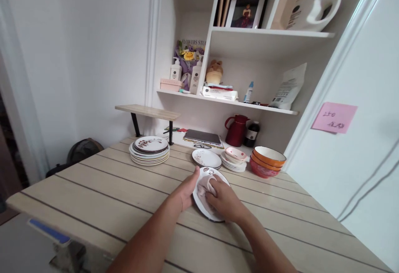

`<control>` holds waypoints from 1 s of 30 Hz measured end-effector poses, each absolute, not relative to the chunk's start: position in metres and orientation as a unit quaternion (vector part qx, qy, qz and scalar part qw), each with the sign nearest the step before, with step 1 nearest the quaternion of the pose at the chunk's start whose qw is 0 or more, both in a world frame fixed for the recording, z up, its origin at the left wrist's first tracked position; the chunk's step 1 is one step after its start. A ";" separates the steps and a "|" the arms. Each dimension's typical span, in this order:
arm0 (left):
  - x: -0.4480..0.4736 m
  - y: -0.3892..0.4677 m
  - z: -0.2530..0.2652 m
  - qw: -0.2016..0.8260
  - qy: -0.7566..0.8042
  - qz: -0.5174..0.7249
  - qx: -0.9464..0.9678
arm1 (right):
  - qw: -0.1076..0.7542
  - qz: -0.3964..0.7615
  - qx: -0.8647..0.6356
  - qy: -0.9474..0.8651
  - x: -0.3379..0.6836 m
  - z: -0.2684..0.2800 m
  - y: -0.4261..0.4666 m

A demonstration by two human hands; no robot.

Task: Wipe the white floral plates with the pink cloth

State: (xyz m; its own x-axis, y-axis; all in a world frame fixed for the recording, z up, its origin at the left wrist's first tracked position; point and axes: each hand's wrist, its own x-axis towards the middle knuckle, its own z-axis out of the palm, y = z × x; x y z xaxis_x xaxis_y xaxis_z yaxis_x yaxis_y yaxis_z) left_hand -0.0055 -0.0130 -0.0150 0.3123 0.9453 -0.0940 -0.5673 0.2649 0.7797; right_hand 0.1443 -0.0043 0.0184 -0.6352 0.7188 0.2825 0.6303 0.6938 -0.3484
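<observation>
Tilted up above the slatted table is a white plate with a dark rim and a small printed pattern near its top. My left hand grips its left edge, thumb along the rim and the other fingers hidden behind. A pale cloth lies bunched on the plate's face, and my right hand presses it there with bent fingers. Just beyond the held plate, a white floral plate tops a low stack. Small white dishes with a pink patterned bowl on top stand to its right.
A tall plate stack stands at the left beside a small raised shelf. Stacked orange and red bowls are at the right. Behind are a laptop, glasses, a red jug and a dark bottle. The table edge runs along the left.
</observation>
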 end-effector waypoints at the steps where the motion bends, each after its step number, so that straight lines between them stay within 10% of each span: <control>1: -0.005 -0.012 -0.016 0.740 0.290 0.513 0.326 | 0.224 0.107 -0.371 -0.895 0.140 0.016 -0.003; 30: -0.004 -0.011 -0.015 0.734 0.308 0.509 0.326 | 0.255 0.071 -0.436 -0.860 0.141 0.016 0.004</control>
State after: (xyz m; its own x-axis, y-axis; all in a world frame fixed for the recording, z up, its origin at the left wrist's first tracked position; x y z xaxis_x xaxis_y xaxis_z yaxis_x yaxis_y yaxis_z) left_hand -0.0040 -0.0107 -0.0146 0.2915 0.9491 -0.1195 -0.5473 0.2679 0.7929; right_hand 0.1414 0.0044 0.0160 -0.4894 0.7863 0.3770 0.7135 0.6096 -0.3453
